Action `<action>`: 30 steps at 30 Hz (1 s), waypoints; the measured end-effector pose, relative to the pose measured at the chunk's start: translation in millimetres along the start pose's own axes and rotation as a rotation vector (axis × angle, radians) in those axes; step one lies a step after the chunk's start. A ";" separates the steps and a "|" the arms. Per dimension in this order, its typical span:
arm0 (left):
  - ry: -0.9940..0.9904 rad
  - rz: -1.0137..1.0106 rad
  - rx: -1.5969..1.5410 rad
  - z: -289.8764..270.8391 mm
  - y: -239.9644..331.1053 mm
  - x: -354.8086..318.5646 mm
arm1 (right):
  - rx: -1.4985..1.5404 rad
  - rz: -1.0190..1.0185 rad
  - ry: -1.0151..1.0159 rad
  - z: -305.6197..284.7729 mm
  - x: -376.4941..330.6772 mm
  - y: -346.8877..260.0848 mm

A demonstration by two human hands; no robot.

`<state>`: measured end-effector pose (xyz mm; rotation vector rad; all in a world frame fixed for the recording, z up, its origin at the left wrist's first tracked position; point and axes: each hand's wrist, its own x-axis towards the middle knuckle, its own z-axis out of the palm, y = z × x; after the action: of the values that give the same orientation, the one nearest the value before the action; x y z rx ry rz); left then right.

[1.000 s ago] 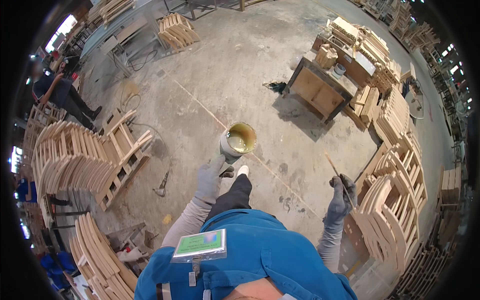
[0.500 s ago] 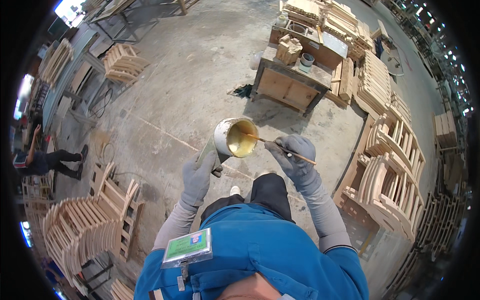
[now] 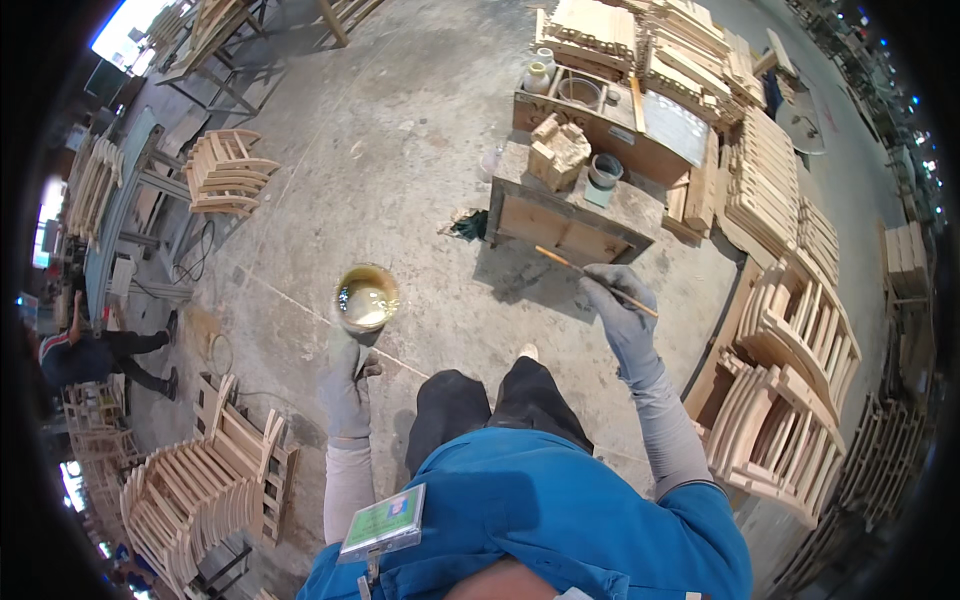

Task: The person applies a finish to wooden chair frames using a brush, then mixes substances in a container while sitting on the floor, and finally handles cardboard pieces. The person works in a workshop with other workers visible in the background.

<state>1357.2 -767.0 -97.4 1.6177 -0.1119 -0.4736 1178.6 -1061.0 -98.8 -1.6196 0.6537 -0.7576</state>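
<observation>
My left hand [image 3: 347, 385], in a grey glove, is closed around the handle of a round pot [image 3: 366, 276] on the left. Pale yellowish, glossy liquid [image 3: 368, 305] lies inside the pot, whose mouth faces up toward me. On the right, my gloved right hand [image 3: 622, 318] pinches a thin wooden stick [image 3: 556, 258]. The stick points up and left, well apart from the pot, and its far end is in the air. Both hands are held out in front of my body above the concrete floor.
Ahead, a low wooden stand [image 3: 560, 215] carries a wooden block [image 3: 558, 152] and a small cup [image 3: 605, 171]. Stacked wooden slats [image 3: 765, 170] and curved slatted frames [image 3: 790, 400] line the right. More frames [image 3: 195, 490] stand at left, near another person [image 3: 85, 355].
The stick has come out of the pot and moved right with my right hand. My left hand has carried the pot left. The view has shifted, and my legs have moved.
</observation>
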 end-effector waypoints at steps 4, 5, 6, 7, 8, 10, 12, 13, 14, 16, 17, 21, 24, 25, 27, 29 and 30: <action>0.021 0.077 -0.116 -15.8 4.4 35.3 | 0.354 0.330 -0.054 31.3 53.3 11.5; 0.006 0.145 0.045 -2.2 10.5 48.0 | 0.391 0.384 -0.092 39.3 66.1 23.6; 0.003 0.203 0.214 7.7 15.2 59.0 | 0.422 0.380 -0.112 55.2 77.5 25.2; 0.016 0.177 0.161 14.5 20.7 73.9 | 0.450 0.377 -0.131 73.1 88.3 26.0; 0.024 0.151 0.116 17.5 27.9 88.9 | 0.485 0.378 -0.144 92.9 98.5 25.7; -0.006 0.195 0.198 1.9 36.0 115.8 | 0.418 0.365 -0.115 133.5 116.1 21.1; -0.033 0.359 0.460 -25.9 44.3 146.0 | 0.329 0.252 -0.106 173.2 130.5 10.8; -0.082 0.346 0.536 -36.8 54.9 158.6 | 0.346 0.306 -0.061 191.3 134.1 1.7; -0.105 0.331 0.623 -44.9 73.8 166.5 | 0.355 0.331 -0.053 203.2 137.9 -7.0; -0.048 0.322 0.327 -56.4 60.2 197.3 | 0.380 0.257 -0.054 223.2 147.8 -7.9; -0.054 0.158 0.035 -48.6 62.9 217.3 | 0.352 0.205 -0.017 222.5 159.5 7.0; -0.029 -0.116 -0.616 -60.2 83.5 228.3 | 0.365 0.233 -0.084 242.4 165.0 -22.6; -0.064 -0.127 -0.819 -57.0 82.7 215.6 | 0.343 0.173 -0.086 237.9 162.6 -28.5; -0.067 -0.094 -0.840 -53.4 81.2 209.1 | 0.337 0.172 -0.091 232.1 159.9 -23.2; -0.064 -0.033 -0.887 -43.8 78.4 191.3 | 0.352 0.239 -0.102 221.0 151.4 -44.5; -0.026 0.066 -0.819 -33.6 75.4 170.3 | 0.420 0.140 -0.082 202.0 143.3 -41.6; -0.011 0.111 -0.784 -26.8 74.3 160.2 | 0.454 0.091 -0.067 188.9 138.2 -37.7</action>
<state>1527.8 -806.4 -61.9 0.8354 -0.0164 -0.3730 1412.7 -1042.5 -66.4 -1.1865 0.4633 -0.7207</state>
